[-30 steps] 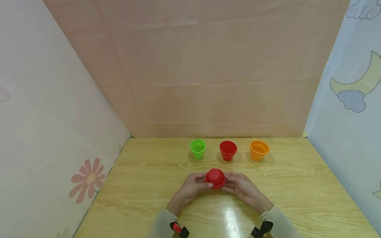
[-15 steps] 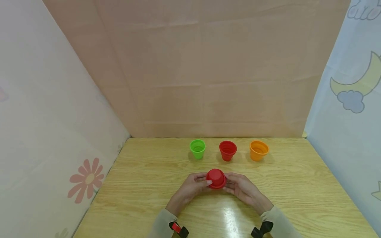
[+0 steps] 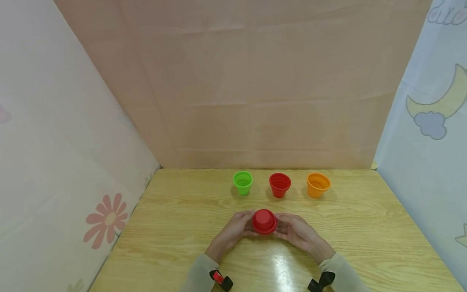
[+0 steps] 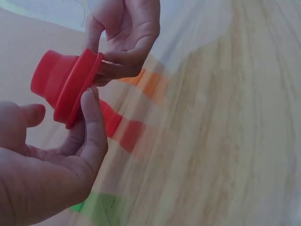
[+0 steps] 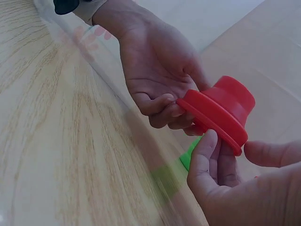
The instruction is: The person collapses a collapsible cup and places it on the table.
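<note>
A red collapsible cup (image 3: 264,221) is held upside down between both hands, its narrow base up and its wide rim below. The wall looks partly folded into a step. On the left side, the left hand (image 3: 236,230) holds the rim with curled fingers; its thumb (image 4: 35,115) stands slightly off the wall in the left wrist view. From the other side the right hand (image 3: 297,232) pinches the rim, fingertips (image 5: 210,137) against its edge. In the right wrist view the cup (image 5: 221,110) is tilted, hiding part of the left fingers.
Farther back on the wooden table (image 3: 175,227) stand a green cup (image 3: 243,183), another red cup (image 3: 280,185) and an orange cup (image 3: 318,185), all upright in a row. A brown sheet (image 3: 248,85) backs the table, with pale printed walls at both sides.
The left thumb has come off the cup's front face and moved back to its side. The cup has tipped slightly toward the viewer. The right hand stays nearly still.
</note>
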Tool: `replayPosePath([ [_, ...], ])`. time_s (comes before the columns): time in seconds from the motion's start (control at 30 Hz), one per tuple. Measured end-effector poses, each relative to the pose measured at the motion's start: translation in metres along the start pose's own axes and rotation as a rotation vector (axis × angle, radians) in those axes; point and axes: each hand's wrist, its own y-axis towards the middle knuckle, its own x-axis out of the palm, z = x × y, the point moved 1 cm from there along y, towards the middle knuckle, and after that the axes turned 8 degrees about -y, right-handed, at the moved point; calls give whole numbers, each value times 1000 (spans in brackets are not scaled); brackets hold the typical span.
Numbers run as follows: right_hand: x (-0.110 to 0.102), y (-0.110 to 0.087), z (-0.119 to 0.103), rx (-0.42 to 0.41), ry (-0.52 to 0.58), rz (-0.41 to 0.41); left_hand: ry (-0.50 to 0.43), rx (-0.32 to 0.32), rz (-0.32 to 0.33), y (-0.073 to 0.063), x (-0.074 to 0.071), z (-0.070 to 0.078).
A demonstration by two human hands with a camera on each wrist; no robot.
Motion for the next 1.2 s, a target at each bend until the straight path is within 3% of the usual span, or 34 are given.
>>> replayPosePath([
  [0.17, 1, -1, 0, -2, -13, 1, -8, -9, 14, 2, 3, -3],
  [0.4, 1, -2, -1, 15, -30, 34, -19, 6, -26, 3, 4, -6],
  [0.8, 0, -1, -2, 29, -105, 61, -76, -31, -58, 4, 5, -7],
  [1.2, 4, -1, -1, 25, -183, 1, 16, 13, -8, 1, 6, -1],
])
